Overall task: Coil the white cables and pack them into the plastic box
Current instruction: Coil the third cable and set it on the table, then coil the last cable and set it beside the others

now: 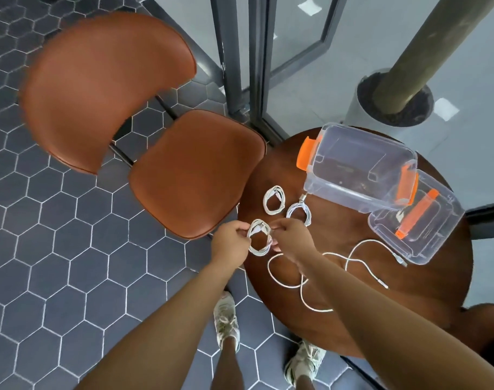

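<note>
1 coiled cable (258, 241), pinched by left hand (231, 241) and right hand (294, 237).

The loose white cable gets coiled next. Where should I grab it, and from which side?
Pinch the loose cable just behind its plug beside the lid, coming down from above: that end lies free on the table, while its middle loops cross.

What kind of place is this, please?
Probably a café or office lounge: a round wooden table, a brown padded chair, dark hexagon floor tiles and a metal-framed glass partition.
</note>
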Available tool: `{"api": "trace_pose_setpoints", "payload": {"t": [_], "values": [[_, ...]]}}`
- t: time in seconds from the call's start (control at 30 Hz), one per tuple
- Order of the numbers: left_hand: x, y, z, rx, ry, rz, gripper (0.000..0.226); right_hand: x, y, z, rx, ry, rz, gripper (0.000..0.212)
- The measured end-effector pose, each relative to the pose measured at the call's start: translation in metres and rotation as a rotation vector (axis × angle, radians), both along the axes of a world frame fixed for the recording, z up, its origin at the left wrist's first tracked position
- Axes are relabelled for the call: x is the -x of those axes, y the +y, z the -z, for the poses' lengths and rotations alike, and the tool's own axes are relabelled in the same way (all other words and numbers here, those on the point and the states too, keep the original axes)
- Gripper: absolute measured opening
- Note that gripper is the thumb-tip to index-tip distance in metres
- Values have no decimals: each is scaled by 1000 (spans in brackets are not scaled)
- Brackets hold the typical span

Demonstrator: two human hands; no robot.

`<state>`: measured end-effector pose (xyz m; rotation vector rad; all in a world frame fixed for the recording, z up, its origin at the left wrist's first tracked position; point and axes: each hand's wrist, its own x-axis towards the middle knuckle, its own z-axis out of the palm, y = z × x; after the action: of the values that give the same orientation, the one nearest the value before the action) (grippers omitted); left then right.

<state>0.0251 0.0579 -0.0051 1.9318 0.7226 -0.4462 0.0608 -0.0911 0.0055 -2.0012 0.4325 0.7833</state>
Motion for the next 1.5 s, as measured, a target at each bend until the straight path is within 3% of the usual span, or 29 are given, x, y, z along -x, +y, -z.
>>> {"api": "trace_pose_setpoints", "payload": {"t": [0.37, 0.63, 0.87, 1.07, 1.37, 1.5], "values": [[-16, -13, 36, -156, -7, 116, 37, -9, 1, 25, 122, -36, -97, 37], [-17, -17, 37, -199, 5, 167, 41, -12, 6, 32, 150, -64, -153, 29], [-14, -22, 37, -306, -95, 252, 34, -12, 6, 42, 157, -81, -171, 21], [-10, -19, 34, -316, -90, 272, 44, -5, -1, 40, 126, -80, -92, 38], [18, -36, 7, -343, -131, 330, 38, 23, -46, 9, 63, -76, 29, 28], [41, -62, 3, -289, -110, 410, 33, 55, -85, -1, 146, -95, 46, 26]]}}
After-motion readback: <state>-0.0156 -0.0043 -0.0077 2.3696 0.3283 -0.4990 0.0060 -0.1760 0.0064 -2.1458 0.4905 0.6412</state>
